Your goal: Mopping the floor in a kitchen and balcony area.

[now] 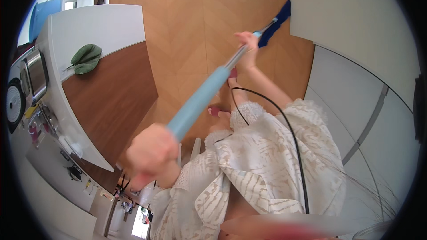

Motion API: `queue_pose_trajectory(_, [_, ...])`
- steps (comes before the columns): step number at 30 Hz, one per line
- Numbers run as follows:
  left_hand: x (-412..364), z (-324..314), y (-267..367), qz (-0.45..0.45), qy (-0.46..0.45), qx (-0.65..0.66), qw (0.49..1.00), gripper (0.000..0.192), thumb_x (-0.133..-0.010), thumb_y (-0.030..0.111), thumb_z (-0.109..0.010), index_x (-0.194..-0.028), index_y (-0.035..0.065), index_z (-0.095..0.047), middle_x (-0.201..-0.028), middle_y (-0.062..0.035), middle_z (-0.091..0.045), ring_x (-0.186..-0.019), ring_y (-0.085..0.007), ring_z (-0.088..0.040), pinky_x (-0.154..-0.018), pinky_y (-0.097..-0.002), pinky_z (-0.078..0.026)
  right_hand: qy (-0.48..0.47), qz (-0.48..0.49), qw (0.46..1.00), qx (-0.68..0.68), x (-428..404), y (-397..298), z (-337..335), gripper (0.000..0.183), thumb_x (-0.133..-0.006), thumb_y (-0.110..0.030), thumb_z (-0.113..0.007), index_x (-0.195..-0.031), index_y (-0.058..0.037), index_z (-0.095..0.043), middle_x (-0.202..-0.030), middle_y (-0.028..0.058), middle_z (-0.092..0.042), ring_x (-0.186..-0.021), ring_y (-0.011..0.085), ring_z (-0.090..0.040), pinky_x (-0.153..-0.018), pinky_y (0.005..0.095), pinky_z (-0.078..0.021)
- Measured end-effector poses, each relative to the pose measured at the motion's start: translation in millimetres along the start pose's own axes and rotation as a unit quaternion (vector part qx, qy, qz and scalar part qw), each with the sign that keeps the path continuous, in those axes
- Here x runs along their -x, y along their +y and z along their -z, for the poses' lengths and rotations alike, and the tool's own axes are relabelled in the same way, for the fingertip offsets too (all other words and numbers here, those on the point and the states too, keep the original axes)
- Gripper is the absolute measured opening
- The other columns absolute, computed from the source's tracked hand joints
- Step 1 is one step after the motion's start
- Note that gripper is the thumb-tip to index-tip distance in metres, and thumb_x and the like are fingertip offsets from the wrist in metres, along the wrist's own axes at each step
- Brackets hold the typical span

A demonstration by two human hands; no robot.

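A flat mop runs diagonally across the view, with a light-blue sleeve on its handle (198, 103) and a metal pole (237, 56) beyond it. My left hand (154, 155), blurred, is closed around the upper end of the blue sleeve. Farther down, my right hand (248, 48) wraps the metal pole near a light-blue joint. The dark blue mop head (275, 25) lies on the herringbone wood floor (190, 26), its far end against the foot of a pale cabinet (340, 16).
To my left stands a white counter (116, 23) with a brown wood side panel (113, 83) and a green leaf-shaped item (87, 58). Grey-white cabinet doors (340, 96) are on my right. A black cable (293, 133) hangs before my clothes. My feet wear reddish slippers (218, 111).
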State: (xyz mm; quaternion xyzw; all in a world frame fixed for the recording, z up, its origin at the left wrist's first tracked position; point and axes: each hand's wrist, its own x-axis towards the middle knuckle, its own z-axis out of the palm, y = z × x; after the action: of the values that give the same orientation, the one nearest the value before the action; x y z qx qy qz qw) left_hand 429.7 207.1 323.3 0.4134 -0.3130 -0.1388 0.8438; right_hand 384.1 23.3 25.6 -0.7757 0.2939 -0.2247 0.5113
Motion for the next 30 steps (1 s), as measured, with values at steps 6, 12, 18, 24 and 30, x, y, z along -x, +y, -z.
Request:
queue_pose_trajectory(6, [13,-3,-77,0.030,0.110,-0.127,0.985,0.039,-0.079,0.032,-0.043,-0.049,0.0083,-0.039,-0.037,0.0017,-0.032,-0.032,-0.0119,-0.032,-0.044,-0.0268,-0.032,-0.067,0.083,0.994,0.024,-105,76,-1,0.023,-0.064,0.005,-0.054,-0.081,-0.0086,-0.063,-0.081,0.0078,-0.051,-0.086,0.0223,-0.046,-0.081,0.0333,-0.0375])
queue_pose_trajectory(12, [30,-6,-72,-0.038,0.267,-0.240,0.933,0.042,-0.083,0.041,-0.031,-0.059,0.0084,-0.040,-0.041,0.0009,-0.031,-0.040,-0.0128,-0.032,-0.055,-0.0311,-0.030,-0.185,0.192,0.964,0.014,-131,49,-86,0.021,-0.060,0.002,-0.056,-0.078,-0.0088,-0.061,-0.076,0.0067,-0.050,-0.085,0.0236,-0.045,-0.090,0.0371,-0.0332])
queue_pose_trajectory(18, [56,-22,-37,-0.101,0.316,-0.463,0.822,0.041,-0.089,0.035,-0.023,-0.063,0.0089,-0.039,-0.045,0.0005,-0.033,-0.041,-0.0116,-0.031,-0.053,-0.0299,-0.030,-0.386,-0.201,0.823,-0.364,-71,-15,-213,0.015,-0.060,0.000,-0.059,-0.073,-0.0073,-0.055,-0.080,0.0090,-0.050,-0.088,0.0274,-0.045,-0.085,0.0378,-0.0380])
queue_pose_trajectory(24, [75,-40,48,-0.177,0.495,-0.494,0.692,0.042,-0.089,0.034,-0.021,-0.063,0.0068,-0.040,-0.044,0.0002,-0.035,-0.037,-0.0113,-0.032,-0.051,-0.0270,-0.032,-0.438,0.226,0.868,-0.053,56,-81,-203,0.019,-0.059,0.002,-0.061,-0.072,-0.0045,-0.049,-0.082,0.0129,-0.050,-0.088,0.0316,-0.045,-0.078,0.0372,-0.0398])
queue_pose_trajectory(30, [136,-98,119,-0.172,0.406,-0.536,0.720,0.043,-0.088,0.039,-0.026,-0.068,0.0043,-0.043,-0.045,-0.0026,-0.041,-0.038,-0.0112,-0.038,-0.044,-0.0246,-0.033,-0.618,0.149,0.765,-0.103,173,-98,-146,0.019,-0.058,0.003,-0.059,-0.074,-0.0036,-0.050,-0.080,0.0138,-0.051,-0.083,0.0324,-0.046,-0.075,0.0391,-0.0407])
